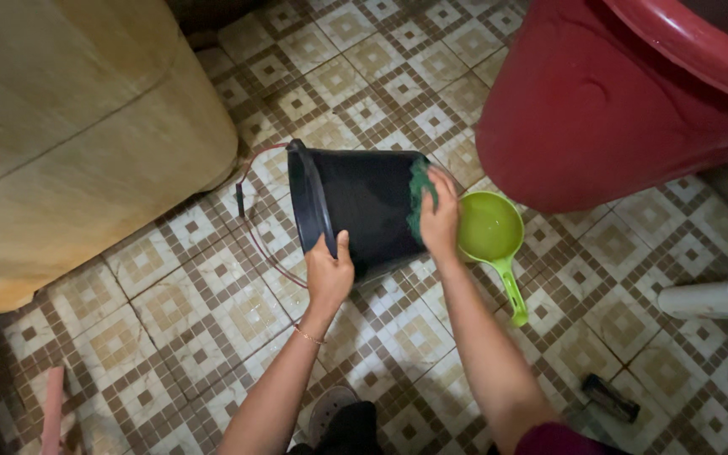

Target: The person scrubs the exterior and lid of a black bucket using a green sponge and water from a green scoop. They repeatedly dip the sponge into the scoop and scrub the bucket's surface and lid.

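Left hand (329, 274) fingers gripping black bucket (364, 211) rim (tipped sideways), right hand (440, 221) fingers pressing green scrubber (420, 195), green dipper (492, 236) beside

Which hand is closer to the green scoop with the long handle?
The right. The right hand presses a green scrubber on the black bucket's bottom, right beside the green scoop. The left hand grips the bucket's rim side, farther away.
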